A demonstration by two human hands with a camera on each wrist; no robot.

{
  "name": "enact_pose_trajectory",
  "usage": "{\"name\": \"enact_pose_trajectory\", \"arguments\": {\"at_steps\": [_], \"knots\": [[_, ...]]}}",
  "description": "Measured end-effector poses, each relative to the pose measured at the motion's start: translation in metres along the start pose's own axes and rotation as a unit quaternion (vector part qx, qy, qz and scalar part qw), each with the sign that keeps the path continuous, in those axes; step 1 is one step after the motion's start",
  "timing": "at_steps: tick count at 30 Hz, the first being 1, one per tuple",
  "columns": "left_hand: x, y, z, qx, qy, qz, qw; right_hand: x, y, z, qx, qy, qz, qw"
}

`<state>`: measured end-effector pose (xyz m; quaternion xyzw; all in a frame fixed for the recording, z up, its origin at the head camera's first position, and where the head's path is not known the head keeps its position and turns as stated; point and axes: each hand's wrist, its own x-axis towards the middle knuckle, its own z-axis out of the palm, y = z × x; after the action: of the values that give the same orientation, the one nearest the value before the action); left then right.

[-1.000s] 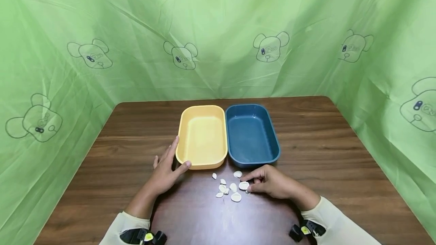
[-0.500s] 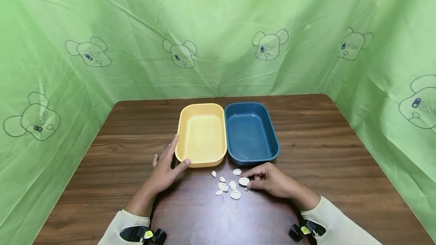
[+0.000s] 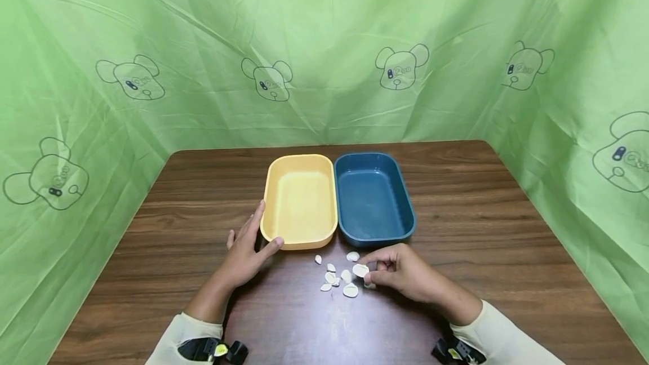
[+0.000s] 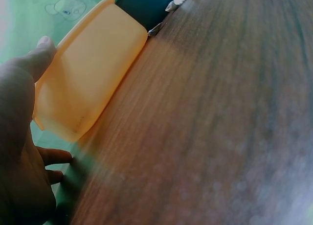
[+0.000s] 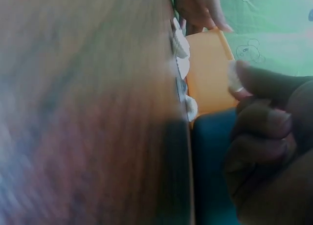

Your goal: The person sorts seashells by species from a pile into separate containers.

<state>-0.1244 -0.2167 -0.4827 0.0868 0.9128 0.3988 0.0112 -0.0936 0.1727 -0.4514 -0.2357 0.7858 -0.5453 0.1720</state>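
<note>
My right hand [image 3: 408, 276] pinches a white seashell [image 3: 360, 270] between thumb and index finger, at the right side of a group of shells. In the right wrist view that shell [image 5: 234, 77] shows at the fingertips, raised over the table, with the other fingers curled behind. Several more white seashells [image 3: 350, 290] of different sizes lie loose in front of two trays. My left hand [image 3: 245, 255] rests against the near left corner of the yellow tray [image 3: 301, 201], thumb on its front rim and fingers along its left side. The left wrist view shows the thumb at the tray's rim [image 4: 108, 2].
A dark blue tray [image 3: 375, 201] stands right beside the yellow one; both hold nothing. The brown wooden table [image 3: 471, 207] reaches back to a green curtain [image 3: 329, 44] with printed bear heads, which also hangs along both sides.
My right hand has lifted the seashell off the table and tilted it slightly, shifting it a little left. The left hand has stayed at the yellow tray. The head view has shifted slightly.
</note>
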Motion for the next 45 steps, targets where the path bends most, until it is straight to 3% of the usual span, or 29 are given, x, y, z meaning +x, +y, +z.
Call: {"name": "enact_pose_trajectory", "arguments": {"at_steps": [7,15,27,38,45], "knots": [[-0.003,0.001,0.003,0.002,-0.004,0.000,1.0000,-0.005,-0.010,0.000,0.000,0.030,-0.020,0.999],[-0.001,0.000,0.001,0.004,0.004,0.002,1.0000,0.001,-0.016,-0.003,0.001,0.108,-0.030,0.994],[-0.001,0.000,0.003,-0.002,-0.003,0.000,1.0000,0.008,-0.029,-0.015,0.015,0.211,0.044,0.976],[0.002,0.000,-0.006,0.012,0.002,0.000,0.9999,0.028,-0.029,-0.029,0.015,0.258,0.096,0.961],[0.001,0.000,-0.002,0.004,-0.003,0.002,1.0000,0.031,-0.030,-0.037,-0.013,0.268,0.096,0.959]]}}
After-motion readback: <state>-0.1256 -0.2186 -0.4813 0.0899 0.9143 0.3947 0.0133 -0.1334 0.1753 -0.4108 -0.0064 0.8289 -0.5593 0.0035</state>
